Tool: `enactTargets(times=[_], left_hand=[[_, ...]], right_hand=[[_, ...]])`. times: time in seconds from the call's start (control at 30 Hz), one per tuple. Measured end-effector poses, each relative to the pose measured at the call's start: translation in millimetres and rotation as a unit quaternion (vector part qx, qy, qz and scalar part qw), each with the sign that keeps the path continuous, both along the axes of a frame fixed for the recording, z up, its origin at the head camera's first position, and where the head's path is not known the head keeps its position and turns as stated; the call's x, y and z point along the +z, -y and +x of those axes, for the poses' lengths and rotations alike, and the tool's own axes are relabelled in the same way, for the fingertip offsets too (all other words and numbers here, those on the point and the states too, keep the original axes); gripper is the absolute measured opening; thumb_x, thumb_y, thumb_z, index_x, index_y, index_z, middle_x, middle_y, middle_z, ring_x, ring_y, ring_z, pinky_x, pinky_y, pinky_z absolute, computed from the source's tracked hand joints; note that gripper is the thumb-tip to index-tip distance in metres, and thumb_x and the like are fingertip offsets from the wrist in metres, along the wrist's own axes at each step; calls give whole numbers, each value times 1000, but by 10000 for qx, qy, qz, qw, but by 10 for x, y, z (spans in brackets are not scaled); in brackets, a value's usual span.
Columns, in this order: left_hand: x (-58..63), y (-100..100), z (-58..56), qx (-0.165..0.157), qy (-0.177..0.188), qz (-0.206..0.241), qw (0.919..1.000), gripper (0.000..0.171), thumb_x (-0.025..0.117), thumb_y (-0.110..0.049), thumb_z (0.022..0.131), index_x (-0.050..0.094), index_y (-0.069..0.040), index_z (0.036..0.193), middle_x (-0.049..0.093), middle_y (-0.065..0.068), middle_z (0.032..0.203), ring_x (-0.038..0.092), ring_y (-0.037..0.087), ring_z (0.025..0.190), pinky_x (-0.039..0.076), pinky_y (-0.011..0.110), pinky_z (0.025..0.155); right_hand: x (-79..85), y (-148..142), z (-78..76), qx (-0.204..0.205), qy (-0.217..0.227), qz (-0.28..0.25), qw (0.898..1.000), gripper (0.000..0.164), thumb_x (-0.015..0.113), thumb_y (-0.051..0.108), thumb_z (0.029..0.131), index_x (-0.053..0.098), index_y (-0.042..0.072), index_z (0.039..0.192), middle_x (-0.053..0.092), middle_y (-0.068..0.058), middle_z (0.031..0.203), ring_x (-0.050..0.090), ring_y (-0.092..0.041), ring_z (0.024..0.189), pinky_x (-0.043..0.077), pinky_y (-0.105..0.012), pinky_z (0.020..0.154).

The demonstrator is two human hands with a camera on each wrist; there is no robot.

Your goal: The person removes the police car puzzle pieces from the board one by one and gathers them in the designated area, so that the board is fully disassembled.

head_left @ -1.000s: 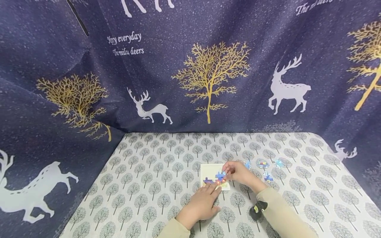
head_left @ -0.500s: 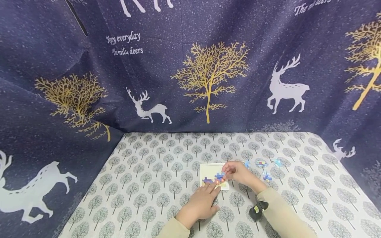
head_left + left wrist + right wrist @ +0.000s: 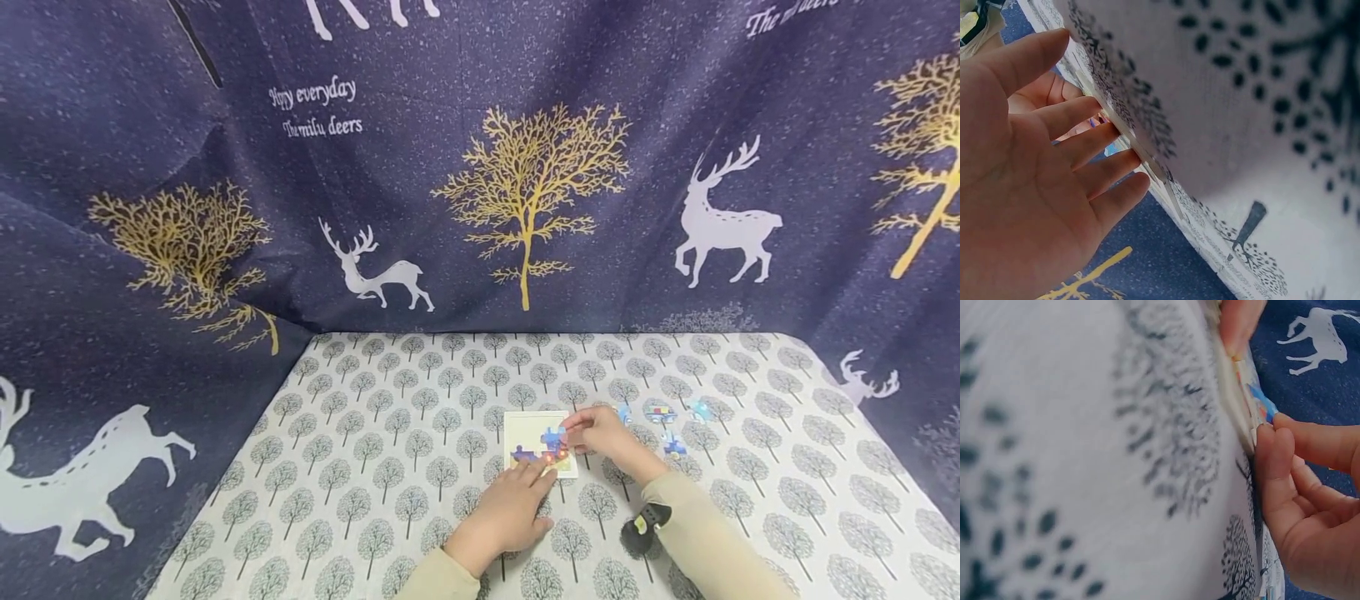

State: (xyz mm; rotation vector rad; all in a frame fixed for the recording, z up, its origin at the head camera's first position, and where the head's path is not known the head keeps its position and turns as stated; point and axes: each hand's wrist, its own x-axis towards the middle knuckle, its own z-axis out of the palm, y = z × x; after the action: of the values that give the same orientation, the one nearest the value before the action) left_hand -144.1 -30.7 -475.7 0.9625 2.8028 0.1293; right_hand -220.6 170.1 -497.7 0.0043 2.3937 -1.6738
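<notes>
A cream puzzle board [image 3: 520,427] lies on the tree-print cloth, partly covered by jigsaw pieces. My left hand [image 3: 510,510] reaches over its near edge, fingers extended with the tips on the lower pieces; the left wrist view shows these fingers [image 3: 1110,167] nearly straight against the board. At the board's right edge my right hand [image 3: 603,435] pinches a blue jigsaw piece [image 3: 555,437] by its side. In the right wrist view, thumb and index finger meet at the blue piece [image 3: 1264,403], right beside the board's edge. A purple piece [image 3: 522,454] sits at the board's left.
Several loose blue jigsaw pieces lie right of the board, among them one with coloured blocks [image 3: 661,412], a light blue one [image 3: 701,409] and a darker one [image 3: 673,444]. A dark deer-print curtain [image 3: 465,208] hangs behind the table.
The blue piece has turned slightly and shifted a little on the board, with the right fingers moving a touch to the right. The left hand stays in place.
</notes>
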Motion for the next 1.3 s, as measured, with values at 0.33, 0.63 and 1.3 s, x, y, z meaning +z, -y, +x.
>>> enactTargets(times=[0.33,0.63,1.3], left_hand=[[-38,-27,10,-6,-42,-26,10000,66,64,-41,89,42,-17,146,34,4,154,35,28,139,34,41,112],[-57,-13,24,-28,-76,7,10000,65,62,-41,91,42,-15,146,35,6,153,35,28,139,33,41,112],[-19,8,-5,-83,-22,53,9999,66,64,-39,89,42,-14,146,33,5,155,35,28,139,34,41,112]], right_hand=[[30,-137,-1,-181,177,-435,9987,28,72,2,80,65,-8,105,70,-9,87,66,-17,73,59,-32,72],[153,-629,130,-203,119,-475,9986,37,71,8,84,59,-10,115,70,-14,96,68,-22,82,58,-32,76],[171,-1819,503,-709,38,47,9975,48,69,11,88,52,-18,122,74,-4,90,70,-9,77,58,-25,70]])
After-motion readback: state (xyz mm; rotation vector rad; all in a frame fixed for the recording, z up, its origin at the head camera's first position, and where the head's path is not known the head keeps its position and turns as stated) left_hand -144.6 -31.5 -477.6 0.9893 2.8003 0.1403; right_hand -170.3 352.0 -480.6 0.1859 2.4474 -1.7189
